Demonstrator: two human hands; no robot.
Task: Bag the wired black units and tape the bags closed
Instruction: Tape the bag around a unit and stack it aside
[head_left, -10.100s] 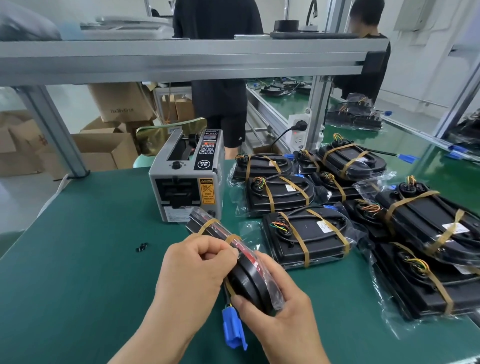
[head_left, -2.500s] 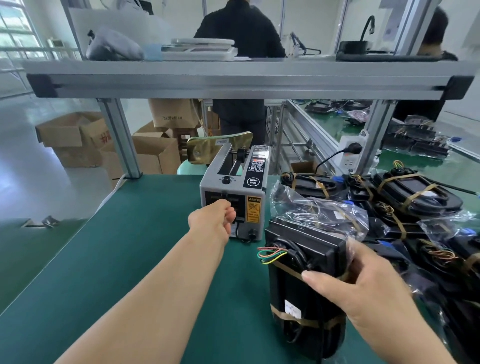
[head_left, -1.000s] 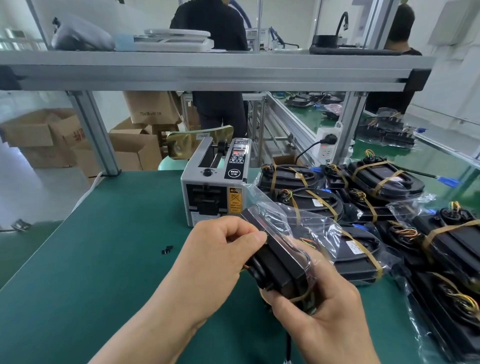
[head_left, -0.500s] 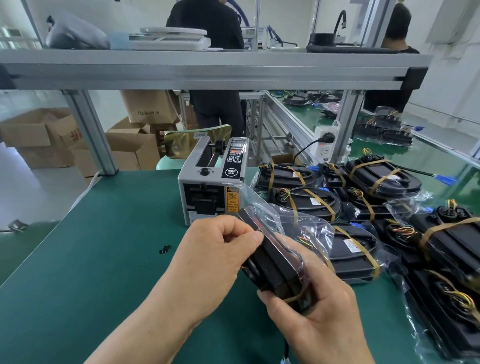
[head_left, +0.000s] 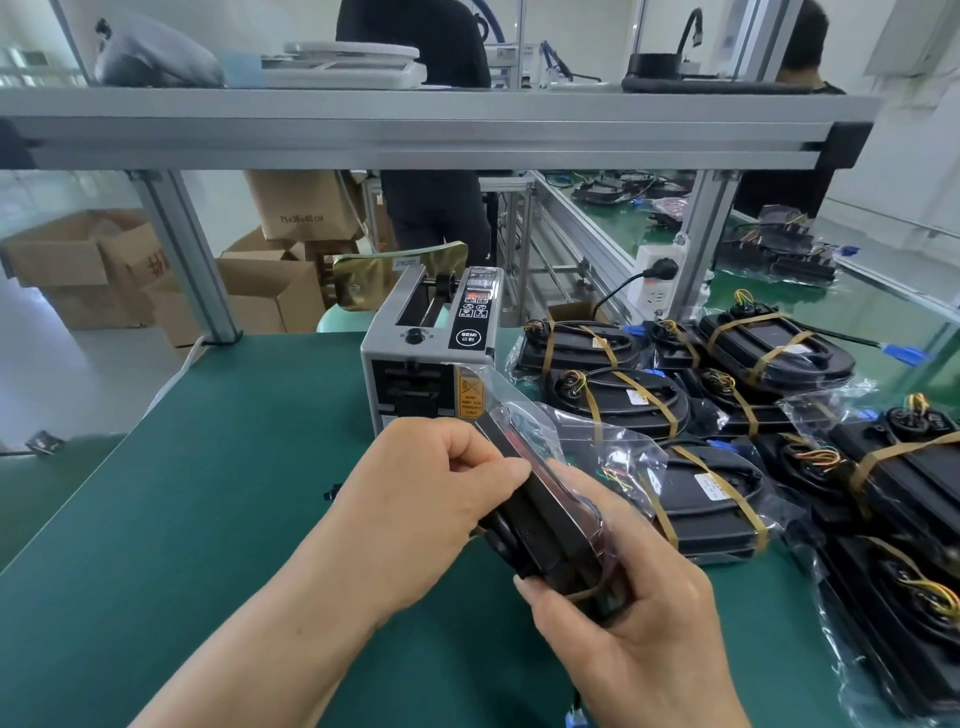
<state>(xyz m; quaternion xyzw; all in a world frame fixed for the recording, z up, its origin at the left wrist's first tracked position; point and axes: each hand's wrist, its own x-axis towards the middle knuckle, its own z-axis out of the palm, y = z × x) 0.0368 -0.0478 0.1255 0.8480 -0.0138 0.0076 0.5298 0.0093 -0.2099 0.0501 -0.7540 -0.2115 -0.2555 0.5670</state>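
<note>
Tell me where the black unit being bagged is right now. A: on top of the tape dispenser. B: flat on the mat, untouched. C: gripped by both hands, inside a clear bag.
C: the left hand and right hand both grip the bagged black unit.

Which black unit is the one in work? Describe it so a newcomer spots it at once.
Find the grey tape dispenser on the green table. In front of it, the left hand and right hand grip one bagged black unit. Unlike the other units lying flat to the right, it is held tilted on edge.
</note>
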